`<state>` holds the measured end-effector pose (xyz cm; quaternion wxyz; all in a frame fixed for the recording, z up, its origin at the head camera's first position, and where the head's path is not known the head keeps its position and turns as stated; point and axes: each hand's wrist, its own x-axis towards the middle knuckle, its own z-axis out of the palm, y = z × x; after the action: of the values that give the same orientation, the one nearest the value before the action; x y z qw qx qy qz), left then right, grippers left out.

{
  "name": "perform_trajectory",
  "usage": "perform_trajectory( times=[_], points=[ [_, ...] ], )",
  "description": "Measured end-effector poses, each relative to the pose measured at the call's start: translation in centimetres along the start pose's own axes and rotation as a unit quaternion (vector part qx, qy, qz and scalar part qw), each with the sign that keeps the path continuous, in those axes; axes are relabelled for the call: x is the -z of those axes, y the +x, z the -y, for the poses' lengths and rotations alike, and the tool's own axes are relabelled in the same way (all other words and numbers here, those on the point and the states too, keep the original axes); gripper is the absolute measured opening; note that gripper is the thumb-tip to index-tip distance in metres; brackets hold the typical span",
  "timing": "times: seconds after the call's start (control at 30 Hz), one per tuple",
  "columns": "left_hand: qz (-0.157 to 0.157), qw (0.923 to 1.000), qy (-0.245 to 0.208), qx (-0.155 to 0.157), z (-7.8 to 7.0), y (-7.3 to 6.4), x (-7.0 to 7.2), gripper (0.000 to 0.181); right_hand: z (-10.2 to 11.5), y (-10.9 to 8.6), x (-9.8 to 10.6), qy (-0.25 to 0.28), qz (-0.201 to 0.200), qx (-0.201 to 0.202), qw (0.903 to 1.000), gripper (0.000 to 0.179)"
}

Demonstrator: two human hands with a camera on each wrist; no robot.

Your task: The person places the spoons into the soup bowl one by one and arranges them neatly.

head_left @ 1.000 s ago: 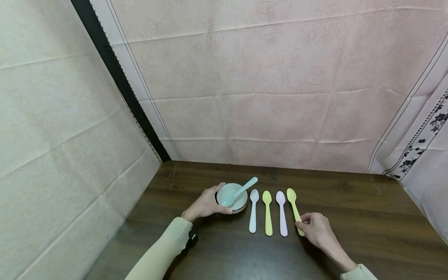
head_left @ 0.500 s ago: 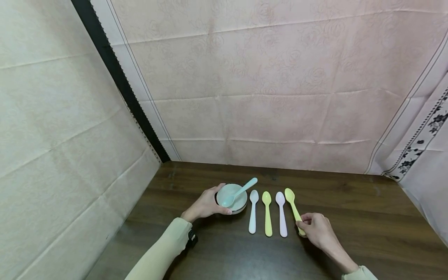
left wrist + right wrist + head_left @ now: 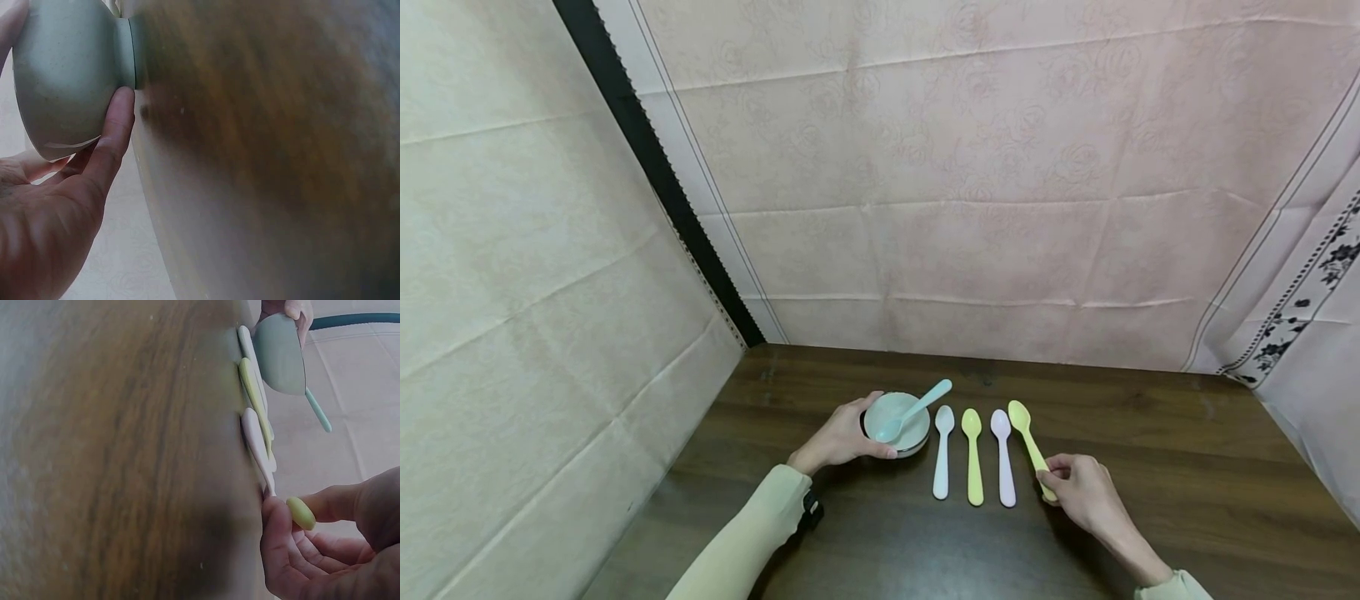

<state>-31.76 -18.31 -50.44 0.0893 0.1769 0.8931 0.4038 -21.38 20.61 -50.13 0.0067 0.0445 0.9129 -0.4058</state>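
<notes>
One yellow spoon (image 3: pixel 1032 445) is pinched near its handle end by the right hand (image 3: pixel 1081 490), thumb and fingertips closed on it. It sits at the right end of a row on the worktop (image 3: pixel 940 550), next to a lilac spoon (image 3: pixel 1004 458), then a second yellow spoon (image 3: pixel 973 458) and a pale blue spoon (image 3: pixel 942 456), these three roughly parallel and apart. The held one slants, its scoop just beside the lilac spoon's. The right wrist view shows its handle end raised; whether the scoop touches the worktop cannot be told. The left hand (image 3: pixel 842 433) curls round the side of an upright bowl (image 3: pixel 887 406), with a mint spoon (image 3: pixel 917 408) leaning inside, its handle over the rim.

The step in hand appears to be positioning the end spoon while the bowl is steadied. The next move probably calls for a light, sure pinch: laying it flat would need its slant squared to the row, lifting it would need its scoop kept off the lilac neighbour.
</notes>
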Motion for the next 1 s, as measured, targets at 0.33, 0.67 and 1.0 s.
perform_trajectory(
  times=[0.33, 0.67, 1.0],
  points=[
    [0.000, 1.0000, 0.005, -0.008, 0.14, -0.01, -0.05, 0.117, -0.11, 0.15, 0.14, 0.001, -0.002, -0.004, 1.0000, 0.016],
    [-0.002, 0.9999, 0.006, -0.014, 0.22, 0.04, 0.00, 0.118, 0.11, 0.08, 0.32, 0.016, 0.000, -0.010, 0.9998, 0.020],
    [-0.001, 0.9999, -0.003, -0.011, 0.28, 0.05, -0.05, 0.117, 0.25, -0.25, 0.75, 0.036, -0.002, -0.011, 0.9993, 0.025]
  ],
)
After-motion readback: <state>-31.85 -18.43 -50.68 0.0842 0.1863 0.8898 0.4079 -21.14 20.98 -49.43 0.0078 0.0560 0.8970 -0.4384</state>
